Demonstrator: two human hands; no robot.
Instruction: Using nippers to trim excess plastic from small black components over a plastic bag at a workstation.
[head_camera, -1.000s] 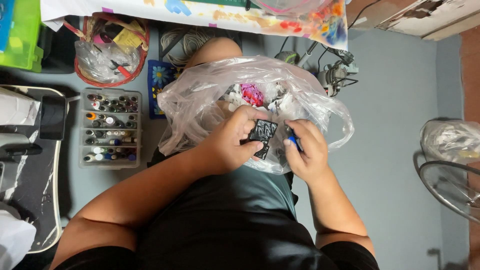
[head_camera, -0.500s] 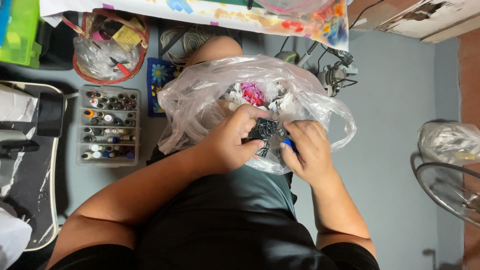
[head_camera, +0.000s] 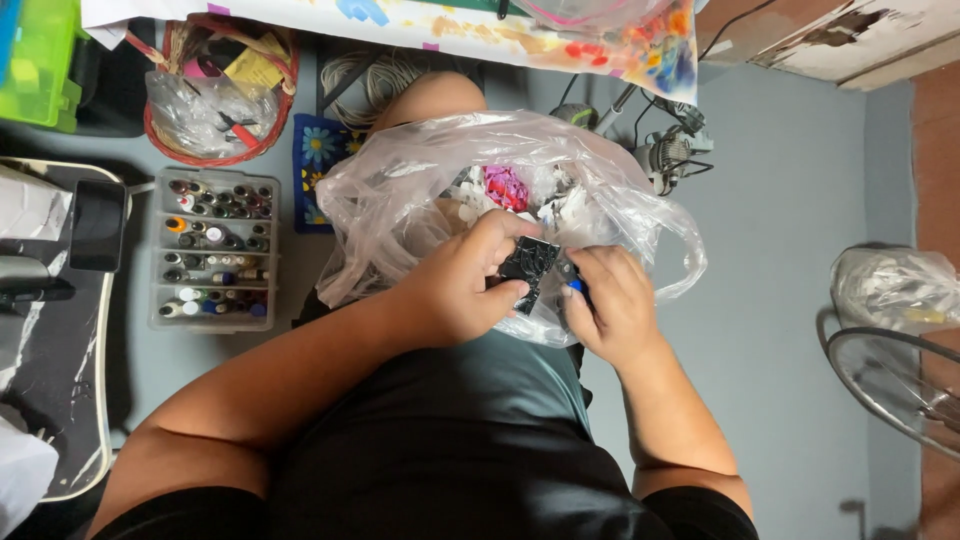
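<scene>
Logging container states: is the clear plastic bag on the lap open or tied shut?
Open. The clear plastic bag has its mouth spread wide, with pink and white pieces showing inside.

The plastic bag (head_camera: 420, 190) is clear, the small card (head_camera: 528, 270) black with a pale pattern. The basket (head_camera: 215, 155) is red, the floor (head_camera: 780, 230) grey-blue.

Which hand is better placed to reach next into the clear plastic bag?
Probably the left hand: it pinches the black piece right at the plastic bag opening, while the right hand sits lower, gripping a blue-tipped tool.
</scene>
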